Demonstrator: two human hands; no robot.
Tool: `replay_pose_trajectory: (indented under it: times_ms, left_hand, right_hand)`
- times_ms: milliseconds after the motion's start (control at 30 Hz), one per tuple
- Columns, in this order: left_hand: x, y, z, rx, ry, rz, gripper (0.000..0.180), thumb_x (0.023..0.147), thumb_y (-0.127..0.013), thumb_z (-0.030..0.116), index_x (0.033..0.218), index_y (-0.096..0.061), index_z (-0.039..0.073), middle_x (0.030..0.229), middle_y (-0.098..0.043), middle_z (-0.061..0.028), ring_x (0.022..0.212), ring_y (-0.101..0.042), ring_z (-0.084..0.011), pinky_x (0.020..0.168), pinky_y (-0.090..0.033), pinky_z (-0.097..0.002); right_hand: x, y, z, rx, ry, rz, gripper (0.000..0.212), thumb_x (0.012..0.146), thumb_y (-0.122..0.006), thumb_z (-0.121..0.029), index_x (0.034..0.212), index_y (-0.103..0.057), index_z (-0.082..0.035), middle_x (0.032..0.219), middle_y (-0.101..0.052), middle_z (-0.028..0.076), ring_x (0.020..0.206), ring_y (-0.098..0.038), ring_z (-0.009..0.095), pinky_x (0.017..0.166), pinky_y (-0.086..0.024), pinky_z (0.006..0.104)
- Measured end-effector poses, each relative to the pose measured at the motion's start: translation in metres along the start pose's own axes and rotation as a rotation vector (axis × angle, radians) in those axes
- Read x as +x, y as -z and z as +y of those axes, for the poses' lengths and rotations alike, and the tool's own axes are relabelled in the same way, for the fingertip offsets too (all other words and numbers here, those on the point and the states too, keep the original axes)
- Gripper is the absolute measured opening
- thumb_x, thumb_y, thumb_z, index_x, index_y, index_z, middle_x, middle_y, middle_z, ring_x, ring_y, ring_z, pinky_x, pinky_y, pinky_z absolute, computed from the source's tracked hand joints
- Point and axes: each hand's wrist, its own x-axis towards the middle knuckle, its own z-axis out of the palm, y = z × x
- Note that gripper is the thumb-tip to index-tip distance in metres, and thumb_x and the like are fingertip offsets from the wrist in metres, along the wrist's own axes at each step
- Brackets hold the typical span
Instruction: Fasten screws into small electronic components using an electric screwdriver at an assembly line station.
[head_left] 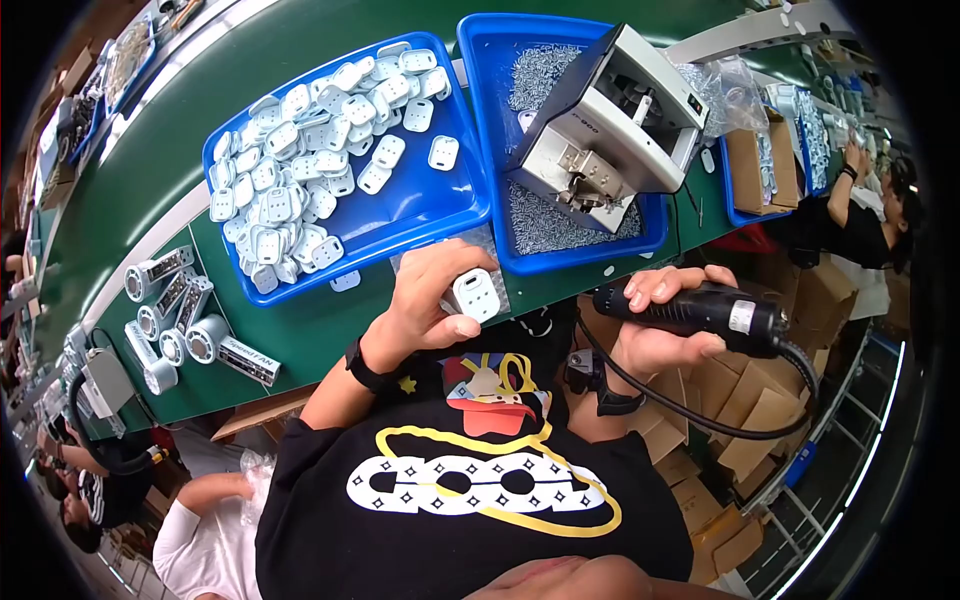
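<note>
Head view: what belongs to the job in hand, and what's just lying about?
Job:
white part, left hand
black corded tool, right hand
probably parts tray, screw tray, machine

Seemingly lying about:
round-ended white devices
cardboard boxes

On the workbench point(240, 45), the left tray point(425, 200) sits close beside the right tray point(487, 75); heaped plates point(265, 174) lie in the first, loose screws point(560, 232) in the second, with a machine point(585, 120) standing among them. Several devices point(207, 338) lie left of both, and a carton point(745, 170) stands farther right. Nearer the worker, the left hand point(422, 290) holds one plate point(477, 300), the right hand point(655, 345) a driver point(690, 312).
</note>
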Motion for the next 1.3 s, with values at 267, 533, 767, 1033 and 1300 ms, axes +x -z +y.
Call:
replay_pose_trajectory:
  times_ms: [267, 533, 767, 1033, 1300]
  left_hand:
    - [-0.001, 0.001, 0.009, -0.005, 0.064, 0.004, 0.067, 0.096, -0.054, 0.062, 0.103, -0.061, -0.005, 0.075, -0.062, -0.0107, 0.064, -0.063, -0.0217, 0.06, -0.05, -0.0322]
    - [0.004, -0.002, 0.001, -0.013, 0.039, -0.023, 0.065, 0.095, -0.056, 0.061, 0.098, -0.062, -0.004, 0.076, -0.064, -0.0108, 0.066, -0.064, -0.0255, 0.062, -0.052, -0.034]
    - [0.002, 0.009, 0.002, -0.026, 0.074, -0.121, 0.075, 0.083, -0.062, 0.074, 0.091, -0.064, -0.001, 0.077, -0.065, -0.0106, 0.066, -0.064, -0.0286, 0.06, -0.052, -0.0363]
    - [0.033, 0.007, 0.002, -0.166, 0.122, -0.223, 0.057, 0.085, -0.071, 0.059, 0.091, -0.068, 0.002, 0.081, -0.066, -0.0085, 0.063, -0.063, -0.024, 0.059, -0.049, -0.0315]
    - [0.035, 0.01, 0.006, -0.146, 0.177, -0.314, 0.058, 0.081, -0.075, 0.059, 0.092, -0.066, 0.003, 0.084, -0.067, -0.0102, 0.069, -0.065, -0.0272, 0.068, -0.052, -0.0366]
  right_hand:
    - [-0.065, 0.118, 0.026, -0.738, -0.221, 0.187, 0.054, 0.084, -0.082, -0.032, 0.116, -0.051, -0.001, 0.075, -0.059, 0.007, 0.055, -0.055, 0.015, 0.054, -0.05, 0.0329]
    - [-0.265, 0.296, 0.056, -1.355, -0.933, 0.225, 0.028, 0.082, -0.073, -0.013, 0.103, -0.062, 0.003, 0.075, -0.067, 0.012, 0.063, -0.066, 0.024, 0.056, -0.052, 0.0376]
    - [-0.245, 0.237, 0.049, -1.148, -1.519, 0.144, 0.033, 0.085, -0.07, -0.02, 0.108, -0.064, 0.003, 0.089, -0.07, 0.016, 0.082, -0.068, 0.03, 0.075, -0.054, 0.0401]
    - [-0.242, 0.185, 0.073, -1.31, -1.481, 0.199, 0.034, 0.087, -0.069, -0.023, 0.109, -0.064, 0.002, 0.093, -0.07, 0.016, 0.087, -0.067, 0.031, 0.079, -0.052, 0.0396]
    - [-0.22, 0.183, 0.082, -1.484, -1.306, 0.15, 0.035, 0.089, -0.068, -0.026, 0.11, -0.064, 0.001, 0.097, -0.07, 0.016, 0.092, -0.066, 0.031, 0.083, -0.051, 0.0391]
